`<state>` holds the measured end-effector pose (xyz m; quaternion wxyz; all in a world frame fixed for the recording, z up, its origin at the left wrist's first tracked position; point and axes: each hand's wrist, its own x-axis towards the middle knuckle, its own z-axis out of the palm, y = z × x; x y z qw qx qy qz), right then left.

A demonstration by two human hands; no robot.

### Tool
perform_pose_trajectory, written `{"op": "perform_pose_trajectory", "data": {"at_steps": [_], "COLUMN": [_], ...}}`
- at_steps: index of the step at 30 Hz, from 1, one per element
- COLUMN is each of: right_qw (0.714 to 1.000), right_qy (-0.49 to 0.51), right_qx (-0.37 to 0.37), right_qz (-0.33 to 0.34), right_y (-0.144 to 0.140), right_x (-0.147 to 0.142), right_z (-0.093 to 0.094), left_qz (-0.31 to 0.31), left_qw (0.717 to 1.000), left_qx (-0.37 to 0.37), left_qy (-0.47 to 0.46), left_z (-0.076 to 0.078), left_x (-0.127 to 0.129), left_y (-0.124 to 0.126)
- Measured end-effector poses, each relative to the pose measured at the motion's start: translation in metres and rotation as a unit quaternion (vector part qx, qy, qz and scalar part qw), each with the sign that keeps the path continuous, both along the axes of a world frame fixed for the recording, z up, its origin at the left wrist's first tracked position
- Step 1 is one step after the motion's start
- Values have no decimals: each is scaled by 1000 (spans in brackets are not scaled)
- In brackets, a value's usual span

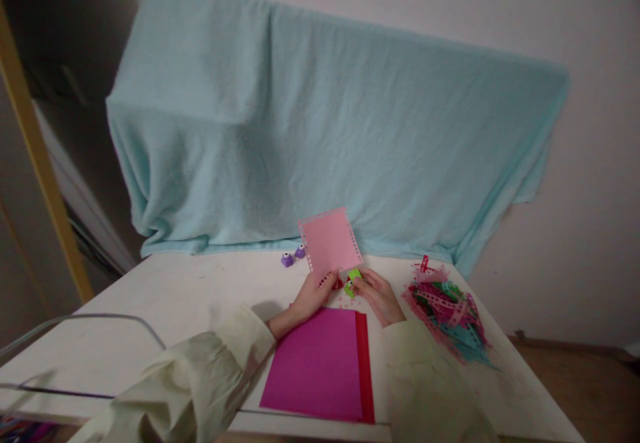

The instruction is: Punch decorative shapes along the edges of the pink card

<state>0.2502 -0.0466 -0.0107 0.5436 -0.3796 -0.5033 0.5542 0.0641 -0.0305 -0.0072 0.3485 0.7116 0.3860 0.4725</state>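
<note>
I see left hand (311, 294) pinching pink card (330, 241) upright | right hand (379, 293) closed around green punch (353, 280) at card's lower edge | magenta sheets (320, 363) just below card

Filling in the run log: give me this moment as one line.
left hand: holds pink sheet | right hand: holds green punch at sheet edge | table: magenta paper, purple punches, scraps
</note>
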Motion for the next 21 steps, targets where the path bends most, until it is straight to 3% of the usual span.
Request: {"op": "perform_pose_trajectory", "data": {"at_steps": [5,10,21], "right_qw": [998,997,997], "right_qy": [-55,-68,-70], "right_qx": [16,-31,-9], "right_qz": [-4,31,27], "right_y": [1,-3,-3], "right_x": [0,-2,-1], "right_z": [-1,4,-1], "left_qz": [-30,-50,-36], "left_qw": [999,997,999], "left_qx": [-9,-40,-19], "left_qy": [26,30,34], "left_z": [-2,-1,-1], "left_x": [0,-1,0], "left_y": [-1,-2,-1]}}
